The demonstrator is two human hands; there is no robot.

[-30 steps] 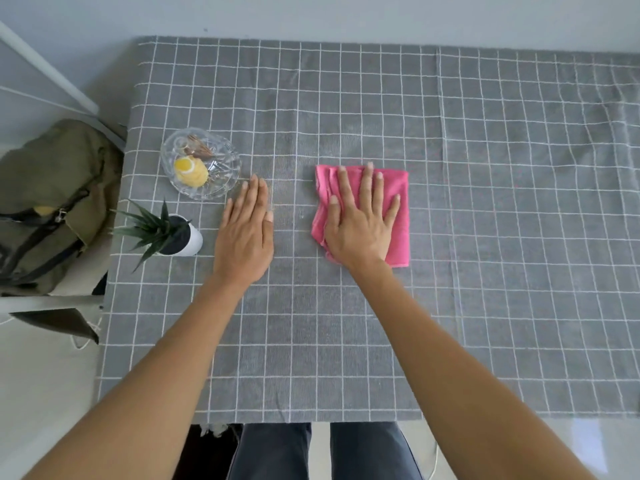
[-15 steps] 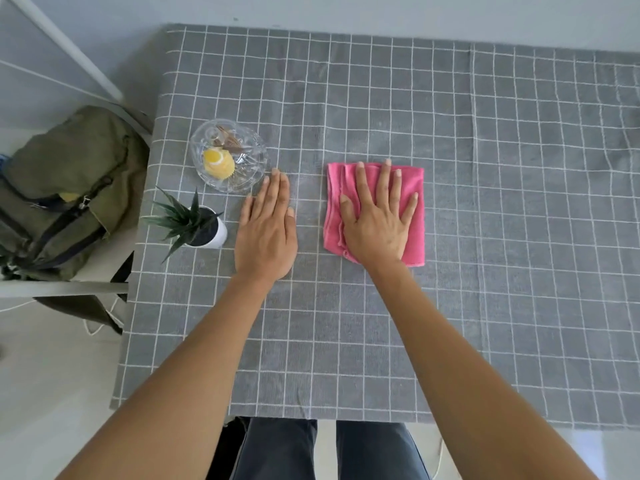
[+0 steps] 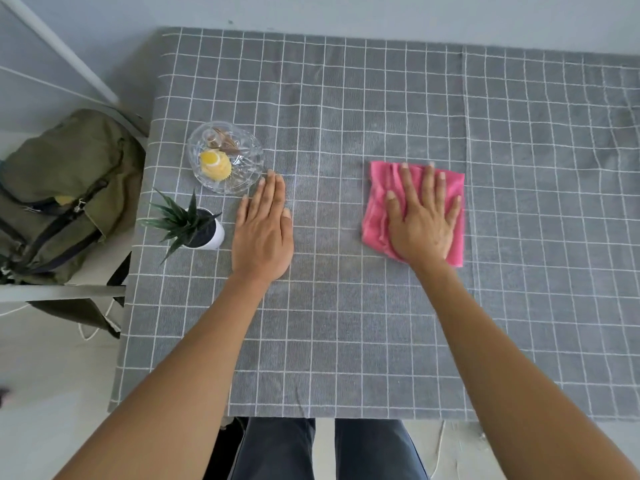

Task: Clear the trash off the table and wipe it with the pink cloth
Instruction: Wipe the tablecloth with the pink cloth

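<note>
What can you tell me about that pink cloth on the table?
The pink cloth looks like soft, fuzzy fabric, folded into a rough rectangle with some wrinkles near its left edge. It lies flat on the grey checked tablecloth, right of the table's middle. The right hand presses on it palm down, fingers spread, covering much of it. Nothing else touches it.

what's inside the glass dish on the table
The glass dish holds a yellow cupcake-like item and some brownish bits, too small to identify. Nothing covers it.
</note>
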